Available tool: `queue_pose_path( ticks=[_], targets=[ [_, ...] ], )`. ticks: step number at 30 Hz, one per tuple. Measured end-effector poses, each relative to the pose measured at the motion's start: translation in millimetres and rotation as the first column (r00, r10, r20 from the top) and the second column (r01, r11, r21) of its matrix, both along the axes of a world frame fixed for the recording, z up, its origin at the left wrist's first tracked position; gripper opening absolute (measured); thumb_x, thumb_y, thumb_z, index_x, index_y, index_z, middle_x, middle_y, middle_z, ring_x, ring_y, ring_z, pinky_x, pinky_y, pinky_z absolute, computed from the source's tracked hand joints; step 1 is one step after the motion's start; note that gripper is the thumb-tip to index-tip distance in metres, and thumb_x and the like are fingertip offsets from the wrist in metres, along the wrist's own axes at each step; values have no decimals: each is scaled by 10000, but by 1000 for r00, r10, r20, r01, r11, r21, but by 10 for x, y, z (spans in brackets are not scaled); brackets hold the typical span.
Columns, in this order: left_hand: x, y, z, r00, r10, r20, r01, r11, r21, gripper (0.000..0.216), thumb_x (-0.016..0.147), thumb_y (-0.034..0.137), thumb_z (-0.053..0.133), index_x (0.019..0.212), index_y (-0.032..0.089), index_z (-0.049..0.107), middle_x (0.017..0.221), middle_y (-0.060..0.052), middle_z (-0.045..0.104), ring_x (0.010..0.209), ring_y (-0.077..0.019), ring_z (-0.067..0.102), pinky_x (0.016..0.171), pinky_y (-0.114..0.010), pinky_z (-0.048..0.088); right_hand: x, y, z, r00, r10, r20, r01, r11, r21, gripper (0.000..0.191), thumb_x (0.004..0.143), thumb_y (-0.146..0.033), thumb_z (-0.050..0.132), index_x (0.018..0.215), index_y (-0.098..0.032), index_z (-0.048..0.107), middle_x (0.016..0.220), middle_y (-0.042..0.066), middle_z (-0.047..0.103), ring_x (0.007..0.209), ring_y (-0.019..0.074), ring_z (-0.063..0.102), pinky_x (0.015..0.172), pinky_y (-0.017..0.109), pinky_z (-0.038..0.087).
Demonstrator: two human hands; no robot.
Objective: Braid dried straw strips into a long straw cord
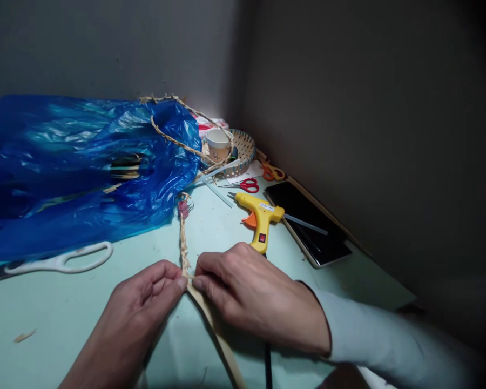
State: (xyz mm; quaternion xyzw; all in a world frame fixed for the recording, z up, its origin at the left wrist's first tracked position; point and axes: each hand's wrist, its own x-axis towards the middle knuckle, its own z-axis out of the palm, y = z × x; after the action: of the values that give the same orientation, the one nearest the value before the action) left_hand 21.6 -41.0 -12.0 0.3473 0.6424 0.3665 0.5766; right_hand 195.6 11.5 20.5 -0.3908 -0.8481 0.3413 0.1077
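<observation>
A short pale braid (183, 243) of dried plant fibre runs from a pinkish-red clip (183, 209) towards me. At its near end my left hand (141, 308) pinches the braid between thumb and index finger. Close beside it my right hand (243, 294) pinches a thin fibre strand, fingers closed. From between the fingertips a wider flat pale strip (216, 329) hangs down to the bottom edge. The exact crossing of the strands is partly hidden by my fingers.
Behind my right hand lie a yellow glue gun (263, 213), red scissors (249, 186), orange scissors (273, 172) and a black phone (308, 224). A blue plastic bag (85, 162), white-handled scissors (65, 262), a fibre cord (172, 139), a cup (218, 139) and a woven basket (245, 148) are farther off.
</observation>
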Motion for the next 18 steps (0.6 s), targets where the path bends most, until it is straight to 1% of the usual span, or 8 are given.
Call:
queue_pose_path(
  ticks=[4,7,9,12,13,15,17,18],
  targets=[
    [17,7,37,991,-18,-130,25,998,50,296,700,458,722,649,197,592,521,67,417,504,-103,351,456,-200,272,4,-39,27,999,-28,-34,28,1000,4,228,912,-231,484,697,-167,522,563,-20,506,518,82,415,527,243,226],
    [24,11,41,984,-23,-178,39,995,86,350,710,487,696,580,195,552,483,64,423,504,-106,364,483,-203,297,-17,-119,26,997,25,-67,-25,1000,1,189,908,-221,467,743,-170,544,616,2,580,548,98,486,525,235,255],
    [13,6,17,990,-26,-137,40,994,98,350,737,490,674,590,193,562,509,50,473,536,-117,417,515,-206,337,-46,-194,13,998,55,-35,-55,998,9,169,914,-256,457,816,-181,573,673,23,629,575,122,526,519,237,266],
    [-5,-11,-16,1000,5,-6,-4,998,65,294,744,472,700,694,194,618,578,49,499,560,-111,421,510,-189,341,-93,-288,-22,989,56,136,-69,993,93,205,920,-289,437,1007,-195,598,749,50,678,573,165,542,491,268,227],
    [-7,-17,-17,999,25,40,-27,999,42,290,736,471,719,730,195,630,587,54,486,544,-100,392,485,-177,312,-103,-302,-35,979,85,186,-113,983,143,239,905,-265,449,1079,-178,589,774,62,689,570,176,541,491,284,212],
    [-5,-29,-1,993,60,98,-61,998,7,304,716,476,751,769,198,639,597,60,462,518,-84,328,446,-162,245,-109,-301,-54,953,199,230,-255,935,245,350,853,-199,491,1184,-107,552,823,87,700,567,187,537,500,309,197],
    [0,-37,29,991,64,113,-65,998,0,313,713,481,758,742,196,631,610,53,465,520,-84,317,440,-162,236,-96,-267,-58,938,281,203,-333,894,300,329,862,-204,503,1160,-79,565,827,90,699,556,175,529,507,318,201],
    [2,-40,45,993,58,105,-59,998,7,314,713,479,759,718,196,622,615,49,470,526,-86,323,444,-163,249,-85,-241,-53,945,285,160,-322,897,301,276,896,-254,496,1104,-101,594,801,76,695,551,167,528,508,313,212]
  ],
)
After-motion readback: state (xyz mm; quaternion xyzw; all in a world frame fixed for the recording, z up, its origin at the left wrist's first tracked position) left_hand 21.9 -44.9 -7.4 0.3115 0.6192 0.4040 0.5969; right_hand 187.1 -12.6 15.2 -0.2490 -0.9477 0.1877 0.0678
